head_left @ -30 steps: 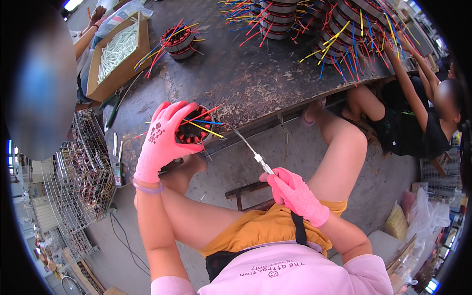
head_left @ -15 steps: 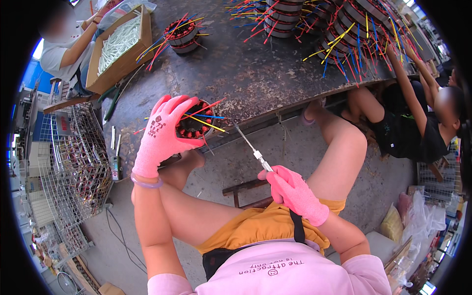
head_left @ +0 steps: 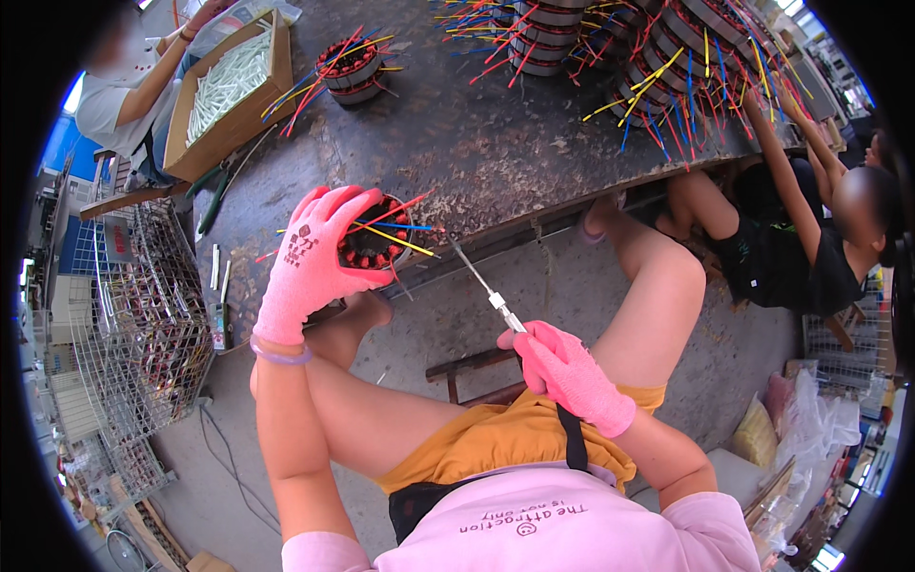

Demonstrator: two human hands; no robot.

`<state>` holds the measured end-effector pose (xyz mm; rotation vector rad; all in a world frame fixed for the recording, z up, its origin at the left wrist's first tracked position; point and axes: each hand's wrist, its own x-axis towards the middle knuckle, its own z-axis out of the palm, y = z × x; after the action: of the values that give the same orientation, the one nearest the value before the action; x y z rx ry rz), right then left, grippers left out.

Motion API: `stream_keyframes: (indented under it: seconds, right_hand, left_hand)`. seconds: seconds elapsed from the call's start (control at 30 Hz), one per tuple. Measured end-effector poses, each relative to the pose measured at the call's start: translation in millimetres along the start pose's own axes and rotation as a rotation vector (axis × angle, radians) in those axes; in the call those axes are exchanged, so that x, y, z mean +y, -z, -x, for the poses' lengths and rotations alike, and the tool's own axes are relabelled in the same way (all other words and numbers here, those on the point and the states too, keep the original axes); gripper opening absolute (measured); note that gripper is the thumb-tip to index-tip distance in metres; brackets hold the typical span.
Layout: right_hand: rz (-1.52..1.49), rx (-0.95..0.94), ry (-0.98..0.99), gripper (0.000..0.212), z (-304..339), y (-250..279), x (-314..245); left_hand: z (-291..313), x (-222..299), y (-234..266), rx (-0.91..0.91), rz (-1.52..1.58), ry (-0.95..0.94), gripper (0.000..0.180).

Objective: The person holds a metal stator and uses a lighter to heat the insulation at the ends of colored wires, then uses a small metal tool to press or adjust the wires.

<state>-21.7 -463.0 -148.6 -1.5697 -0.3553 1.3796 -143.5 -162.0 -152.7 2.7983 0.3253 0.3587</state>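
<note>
My left hand [head_left: 319, 253], in a pink glove, is closed round a motor stator [head_left: 393, 250] at the table's near edge. Red windings line the stator's ring, and red, blue and yellow wire leads stick out to the right. In my right hand [head_left: 577, 377], also pink-gloved, is a slim metal-shafted tool [head_left: 497, 300] with a white collar, pointing up and left. Its thin tip ends close to the blue lead [head_left: 410, 228], whose end shows a small reddish spot. Whether tip and lead touch I cannot tell. My right palm hides the tool's rear part.
Another stator [head_left: 351, 71] stands farther back on the dark table [head_left: 477, 143]. Stacked stators [head_left: 548, 38] fill the far right. A cardboard box [head_left: 233, 95] of white tubes and green-handled pliers [head_left: 214, 198] lie left. Co-workers sit at far left and right; wire crates [head_left: 143, 315] stand left.
The reddish spot at the blue lead's end shows now and did not before. Both hands keep nearly the same place, and the whole view has shifted slightly.
</note>
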Motion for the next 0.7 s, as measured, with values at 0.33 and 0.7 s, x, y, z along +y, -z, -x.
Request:
stream_keyframes:
  seconds: [0.33,0.7]
  right_hand:
    - [0.003,0.011,0.009,0.035,0.1,-0.7,-1.5]
    - [0.057,0.010,0.011,0.034,-0.9,0.9,0.5]
  left_hand:
    - [0.9,-1.1,0.5,-0.015,0.043,0.035,0.082]
    - [0.9,-0.9,-0.3,-0.023,0.055,0.048,0.083]
